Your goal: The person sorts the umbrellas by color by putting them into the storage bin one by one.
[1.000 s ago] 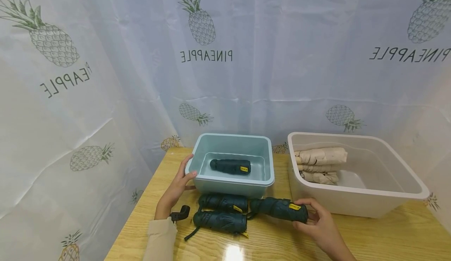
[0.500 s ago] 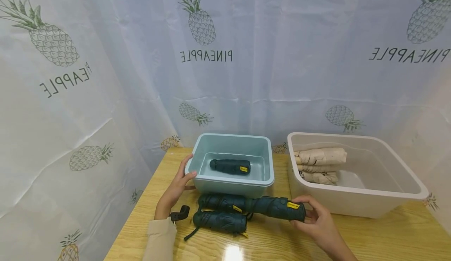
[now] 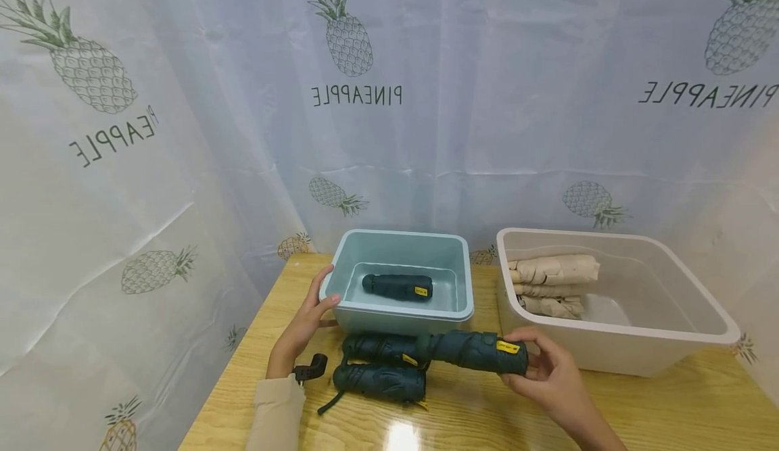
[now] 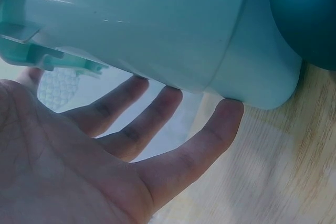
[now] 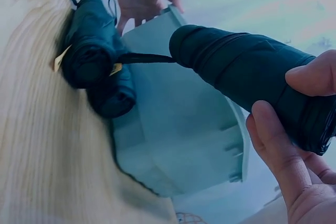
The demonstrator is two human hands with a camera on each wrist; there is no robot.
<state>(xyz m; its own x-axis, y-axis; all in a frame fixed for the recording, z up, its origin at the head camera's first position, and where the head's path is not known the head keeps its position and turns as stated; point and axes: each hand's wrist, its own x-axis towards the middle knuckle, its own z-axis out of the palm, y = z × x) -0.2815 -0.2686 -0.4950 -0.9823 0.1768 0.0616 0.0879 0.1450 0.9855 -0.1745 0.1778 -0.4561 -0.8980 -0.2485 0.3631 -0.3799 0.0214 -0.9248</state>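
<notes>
Dark green folded umbrella is held above the tabletop, in front of the pale blue bin; long axis nearly left to right, strap end pointing left. Right hand pinches its other end between thumb and fingers. Left hand grips the bin's near left corner, fingers spread. Yellow label: lettering illegible. Curtain print reads "PINEAPPLE", mirrored.

Umbrella, five o'clock: dark green, yellow tag. Bin, six o'clock: pale blue. Curtain, twelve o'clock: pineapple print.
</notes>
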